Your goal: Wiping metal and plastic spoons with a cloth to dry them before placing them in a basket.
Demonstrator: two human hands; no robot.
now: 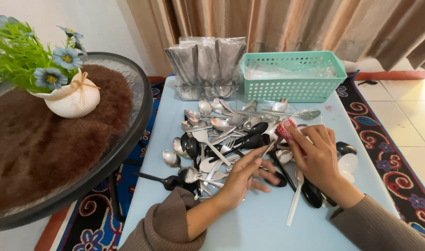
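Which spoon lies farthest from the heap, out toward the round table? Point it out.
The black spoon at the heap's left edge: its thin handle points toward the round glass table, while the other black spoons lie amid the metal ones near both hands.

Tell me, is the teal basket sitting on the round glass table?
No, the teal basket stands on the light blue table, behind the spoon pile.

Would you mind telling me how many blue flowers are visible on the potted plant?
4, possibly more hidden in the greenery: one low in front, one at centre right, one at top right, and one at the top left edge of the plant.
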